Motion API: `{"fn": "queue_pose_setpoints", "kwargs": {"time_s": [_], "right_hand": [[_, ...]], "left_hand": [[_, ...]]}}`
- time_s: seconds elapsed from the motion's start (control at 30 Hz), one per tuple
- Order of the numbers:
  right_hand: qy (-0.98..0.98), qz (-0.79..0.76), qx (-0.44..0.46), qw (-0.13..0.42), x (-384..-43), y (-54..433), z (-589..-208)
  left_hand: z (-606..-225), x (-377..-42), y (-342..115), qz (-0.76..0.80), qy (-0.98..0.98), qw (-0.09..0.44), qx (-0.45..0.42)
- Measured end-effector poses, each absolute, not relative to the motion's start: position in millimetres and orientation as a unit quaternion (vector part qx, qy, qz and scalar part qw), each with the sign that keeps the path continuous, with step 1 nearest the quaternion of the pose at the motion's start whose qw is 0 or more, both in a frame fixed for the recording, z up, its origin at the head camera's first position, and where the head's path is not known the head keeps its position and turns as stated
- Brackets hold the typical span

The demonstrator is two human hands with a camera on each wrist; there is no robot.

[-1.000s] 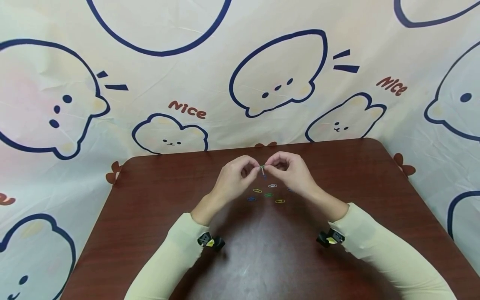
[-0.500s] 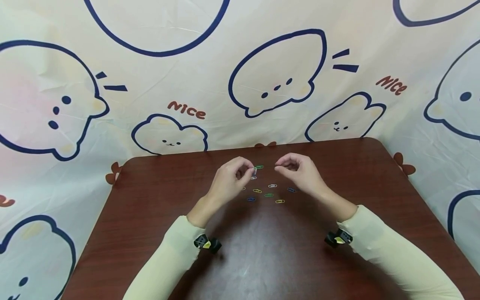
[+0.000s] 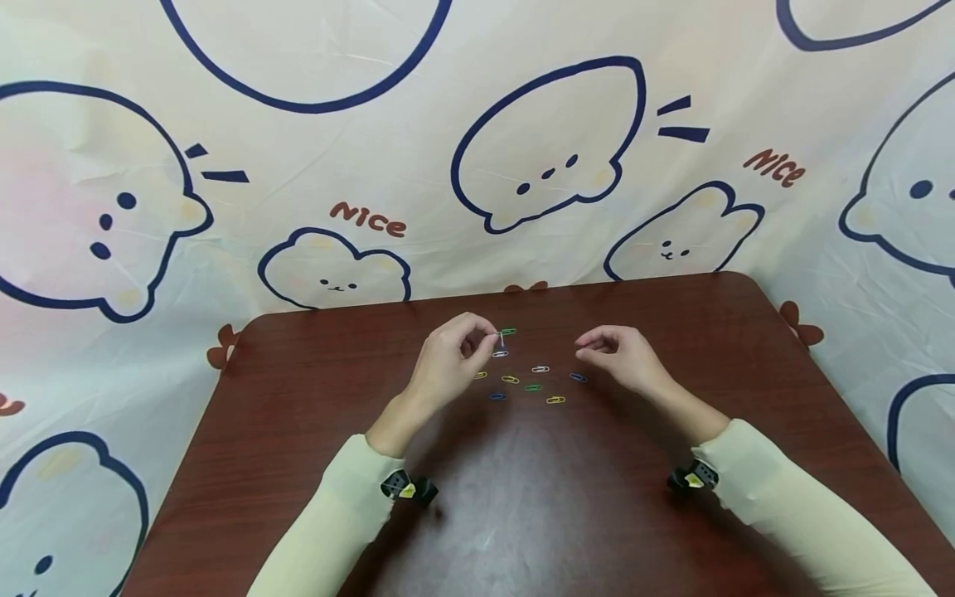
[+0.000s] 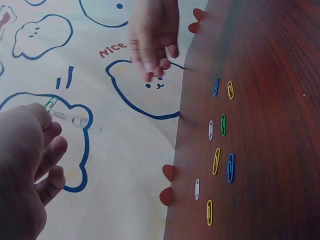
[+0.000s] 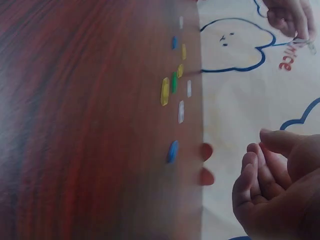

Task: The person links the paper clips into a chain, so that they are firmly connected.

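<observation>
My left hand (image 3: 450,356) is raised over the table's far half, pinching a green paper clip (image 3: 508,332) between thumb and forefinger. From it dangles a white paper clip (image 4: 56,113); motion blur in the left wrist view hides what hangs at the lower end of this short chain. Off to the right, my right hand (image 3: 625,358) is in the air with its fingers loosely bent and nothing between them. Below and between the hands, loose paper clips lie on the table, among them a green clip (image 3: 533,388), a white clip (image 3: 540,369) and a blue clip (image 3: 578,377).
Other loose clips include a yellow clip (image 3: 555,400) nearest the body and a blue clip (image 3: 497,396) to its left. The dark wooden table (image 3: 515,514) ends at a printed cloth backdrop (image 3: 433,166) behind and at both sides.
Both hands were together at the green clip a second ago. My right hand has let go and drawn away to the right; my left hand has shifted slightly left with the clip chain.
</observation>
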State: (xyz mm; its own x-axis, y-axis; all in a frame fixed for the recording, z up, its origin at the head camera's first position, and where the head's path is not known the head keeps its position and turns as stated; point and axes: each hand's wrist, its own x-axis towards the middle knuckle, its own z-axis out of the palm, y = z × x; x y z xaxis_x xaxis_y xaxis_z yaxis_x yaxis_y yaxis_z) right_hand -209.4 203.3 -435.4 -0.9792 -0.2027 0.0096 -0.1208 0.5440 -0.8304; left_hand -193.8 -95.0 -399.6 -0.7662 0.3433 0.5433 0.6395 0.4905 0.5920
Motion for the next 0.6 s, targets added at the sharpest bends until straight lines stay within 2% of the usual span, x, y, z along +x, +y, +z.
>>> {"fn": "queue_pose_setpoints", "kwargs": {"time_s": [0.3,0.6], "right_hand": [[0.904,-0.419,-0.059,0.065,-210,212,-465],[0.924,-0.376,-0.043,0.058,-213,212,-481]], "left_hand": [[-401,-193,-97,-0.415,-0.843,0.179,-0.292],[-400,-193,-98,-0.417,-0.842,0.179,-0.293]]}}
